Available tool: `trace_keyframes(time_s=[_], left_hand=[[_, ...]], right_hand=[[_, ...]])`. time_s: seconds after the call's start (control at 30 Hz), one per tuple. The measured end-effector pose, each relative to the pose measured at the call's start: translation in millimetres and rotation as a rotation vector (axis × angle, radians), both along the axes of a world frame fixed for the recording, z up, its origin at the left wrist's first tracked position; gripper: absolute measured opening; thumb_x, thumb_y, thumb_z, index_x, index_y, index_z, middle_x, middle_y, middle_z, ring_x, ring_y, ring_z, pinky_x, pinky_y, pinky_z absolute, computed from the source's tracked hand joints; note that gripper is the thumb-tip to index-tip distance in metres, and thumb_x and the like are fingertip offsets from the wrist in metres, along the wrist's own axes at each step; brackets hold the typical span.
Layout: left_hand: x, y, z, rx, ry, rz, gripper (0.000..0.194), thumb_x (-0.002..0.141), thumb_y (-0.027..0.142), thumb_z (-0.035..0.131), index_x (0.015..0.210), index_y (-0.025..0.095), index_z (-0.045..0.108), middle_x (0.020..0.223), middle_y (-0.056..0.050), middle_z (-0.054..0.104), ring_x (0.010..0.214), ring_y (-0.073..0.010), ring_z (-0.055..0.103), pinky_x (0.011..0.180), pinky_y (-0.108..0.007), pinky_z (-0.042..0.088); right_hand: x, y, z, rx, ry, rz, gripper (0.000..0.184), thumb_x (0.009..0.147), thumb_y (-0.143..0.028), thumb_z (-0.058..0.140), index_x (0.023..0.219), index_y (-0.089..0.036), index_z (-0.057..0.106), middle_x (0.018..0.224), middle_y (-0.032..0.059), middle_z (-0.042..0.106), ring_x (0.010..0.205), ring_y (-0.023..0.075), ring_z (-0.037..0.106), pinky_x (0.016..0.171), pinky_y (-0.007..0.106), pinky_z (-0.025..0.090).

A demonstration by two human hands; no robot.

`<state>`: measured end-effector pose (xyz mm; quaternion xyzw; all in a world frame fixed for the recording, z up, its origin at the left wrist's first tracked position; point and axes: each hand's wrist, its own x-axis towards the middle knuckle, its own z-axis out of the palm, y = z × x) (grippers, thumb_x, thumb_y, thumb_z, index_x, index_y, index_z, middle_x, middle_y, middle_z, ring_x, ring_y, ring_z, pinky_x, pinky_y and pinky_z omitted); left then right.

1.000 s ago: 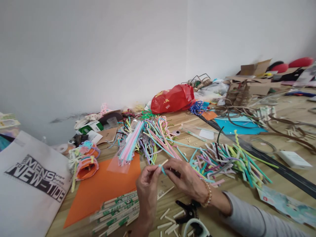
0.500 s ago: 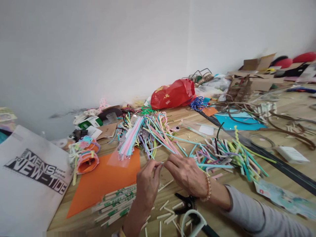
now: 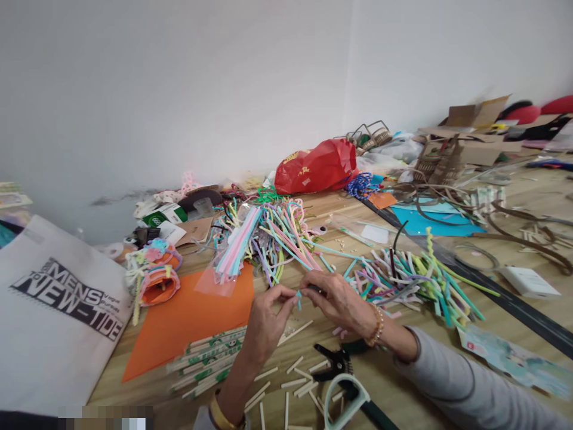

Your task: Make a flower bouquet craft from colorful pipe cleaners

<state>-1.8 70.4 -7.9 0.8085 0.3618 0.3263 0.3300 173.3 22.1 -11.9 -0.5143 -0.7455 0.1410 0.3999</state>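
Observation:
Near the middle of the view, my left hand (image 3: 270,319) pinches a short light-blue piece of pipe cleaner (image 3: 299,300) between thumb and fingertips. My right hand (image 3: 340,301) meets it from the right, its thumb and fingers closed at the same small piece. Something dark shows between the right fingers, too small to name. Below the hands lie several cut pale sticks (image 3: 304,385) and black-handled cutters (image 3: 335,364) with a white curved guard (image 3: 347,400). Wrapped panda-print sticks (image 3: 210,364) rest left of my left wrist.
Pipe cleaners lie in a bundle (image 3: 242,245) behind my hands and a loose pile (image 3: 403,280) to the right. An orange sheet (image 3: 192,316) and a white printed bag (image 3: 58,346) are at left. A red bag (image 3: 316,167) stands by the wall.
Both fingertips have shifted slightly, and the light-blue piece now shows more clearly between them. My right fingers have opened out a little from their tighter curl.

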Motion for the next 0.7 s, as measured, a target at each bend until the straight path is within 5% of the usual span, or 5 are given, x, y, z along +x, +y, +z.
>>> trace_keyframes(time_s=[0.17,0.37,0.53,0.7], left_hand=[[1.2,0.3,-0.5,-0.144,-0.084,-0.027,0.016,0.081,0.026,0.058,0.086,0.016,0.070,0.083,-0.005,0.074,0.076,-0.0188,0.066,0.072,-0.027,0.050],[-1.1,-0.5,4.1,-0.053,0.028,-0.060,0.014,0.081,0.023,0.057,0.076,0.016,0.068,0.073,-0.004,0.070,0.071,-0.0181,0.063,0.069,-0.026,0.047],[-4.5,-1.9,9.5,-0.062,0.093,-0.190,0.014,0.083,0.023,0.057,0.076,0.017,0.067,0.073,-0.003,0.069,0.071,-0.0174,0.062,0.069,-0.026,0.043],[-8.4,0.1,10.3,-0.278,-0.028,-0.285,0.014,0.081,0.027,0.063,0.073,0.016,0.067,0.069,-0.001,0.066,0.067,-0.0156,0.059,0.066,-0.024,0.042]], right_hand=[[-1.0,-1.2,1.6,0.051,0.002,0.040,0.013,0.095,-0.017,0.047,0.088,-0.017,0.058,0.079,0.0036,0.062,0.072,0.0144,0.058,0.068,0.023,0.042],[-0.2,-4.5,10.5,-0.004,-0.030,0.099,0.016,0.095,-0.017,0.045,0.087,-0.016,0.058,0.078,0.0032,0.061,0.069,0.0134,0.055,0.065,0.022,0.041],[8.7,-7.9,26.2,-0.291,0.076,0.191,0.018,0.094,-0.021,0.048,0.079,-0.016,0.057,0.055,-0.0037,0.054,0.050,0.0096,0.052,0.052,0.018,0.039],[15.4,-6.1,30.5,-0.530,0.352,0.291,0.018,0.091,-0.029,0.053,0.079,-0.016,0.056,0.052,-0.0055,0.053,0.045,0.0080,0.051,0.044,0.016,0.038]])
